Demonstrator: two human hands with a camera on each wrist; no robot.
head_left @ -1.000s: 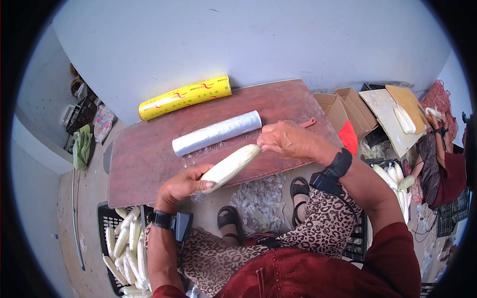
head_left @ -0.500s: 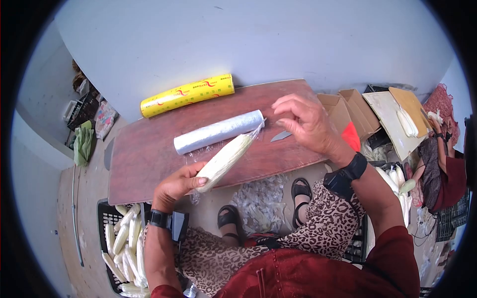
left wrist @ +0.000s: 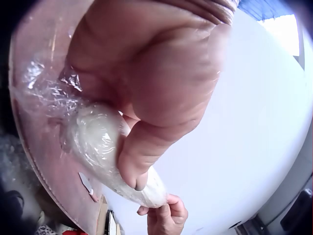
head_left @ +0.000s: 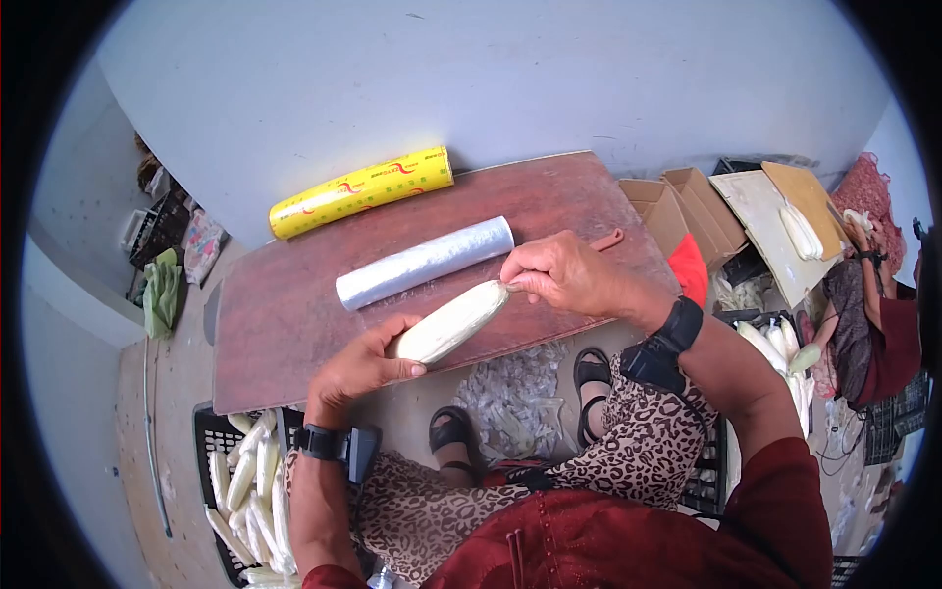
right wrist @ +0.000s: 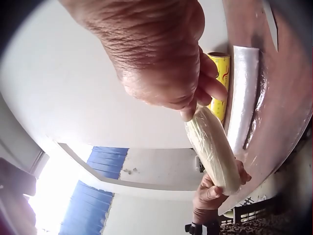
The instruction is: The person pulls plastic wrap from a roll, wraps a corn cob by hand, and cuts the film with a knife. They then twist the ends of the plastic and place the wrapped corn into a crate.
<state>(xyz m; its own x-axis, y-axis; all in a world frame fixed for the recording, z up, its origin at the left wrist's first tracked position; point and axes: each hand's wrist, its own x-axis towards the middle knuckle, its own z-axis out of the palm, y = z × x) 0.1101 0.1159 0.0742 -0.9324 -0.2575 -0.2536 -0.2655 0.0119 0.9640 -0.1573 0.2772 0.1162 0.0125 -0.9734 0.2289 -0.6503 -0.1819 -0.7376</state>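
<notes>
A pale ear of corn [head_left: 453,322] in its inner husk is wrapped in clear film, which shines in the left wrist view. My left hand [head_left: 361,367] grips its thick end, thumb laid along the side; loose crinkled film [left wrist: 54,93] sticks out beside that end. At the narrow tip, my right hand [head_left: 559,277] pinches with thumb and fingers. The ear is held tilted above the front of the table, tip toward the right. Just behind it lies a roll of clear cling film [head_left: 427,263].
On the reddish table [head_left: 285,344] lie a yellow-wrapped roll [head_left: 363,191] at the back and a knife [left wrist: 87,185] at the right. A black crate [head_left: 204,432] of corn stands at lower left. Cardboard boxes [head_left: 687,221] and another person's arm [head_left: 873,265] are at the right.
Half a second ago my right hand was lifted off the tip, fingers apart, with film trailing at the tip near the roll. Now it is back pinching the tip. My left hand kept its hold.
</notes>
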